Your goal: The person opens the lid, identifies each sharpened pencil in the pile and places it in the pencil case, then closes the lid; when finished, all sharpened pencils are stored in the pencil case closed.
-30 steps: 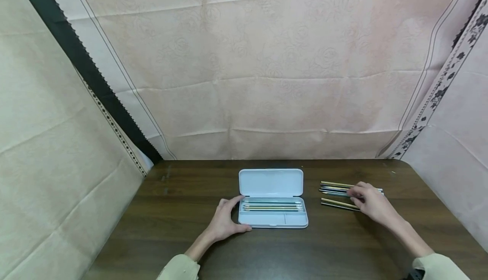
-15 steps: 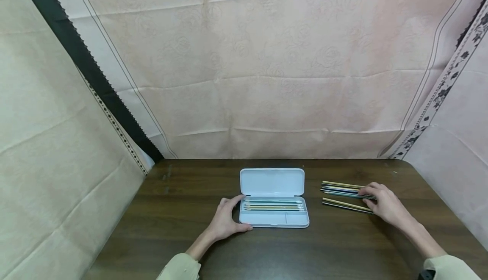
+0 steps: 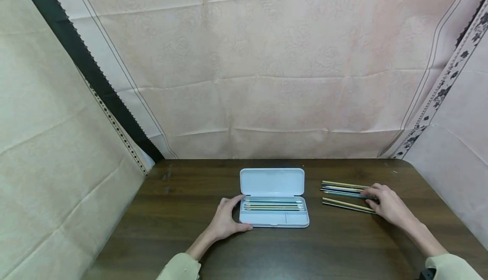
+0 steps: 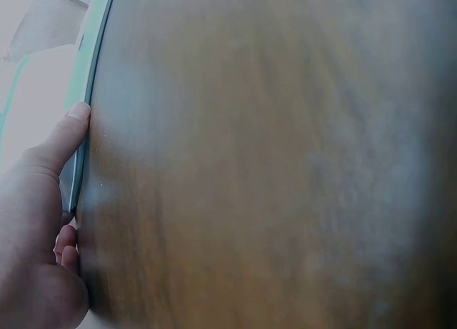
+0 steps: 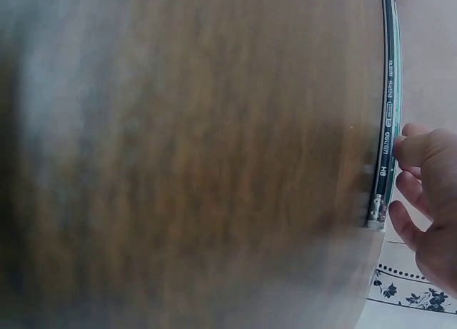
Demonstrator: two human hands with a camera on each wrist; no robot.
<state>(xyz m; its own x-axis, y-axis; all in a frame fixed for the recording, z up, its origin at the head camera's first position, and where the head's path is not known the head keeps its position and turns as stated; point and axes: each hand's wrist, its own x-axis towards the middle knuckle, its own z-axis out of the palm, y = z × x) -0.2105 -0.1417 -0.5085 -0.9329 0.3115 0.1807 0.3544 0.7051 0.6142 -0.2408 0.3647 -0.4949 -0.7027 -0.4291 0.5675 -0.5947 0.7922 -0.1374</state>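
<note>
L hand (image 3: 224,221) gripping case (image 3: 263,218), R hand (image 3: 389,203) on pencils (image 3: 343,189)

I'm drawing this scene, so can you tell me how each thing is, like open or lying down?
Pencil case: open
Lid: folded back
Pencils inside: lying side by side
Loose pencils: lying in two groups
Left hand: holding the case's left end
Right hand: touching loose pencils
Cloth: creased

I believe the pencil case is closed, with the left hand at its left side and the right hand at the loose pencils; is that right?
Not quite: the head view shows the pencil case open, with the left hand at its left side and the right hand at the loose pencils.
</note>
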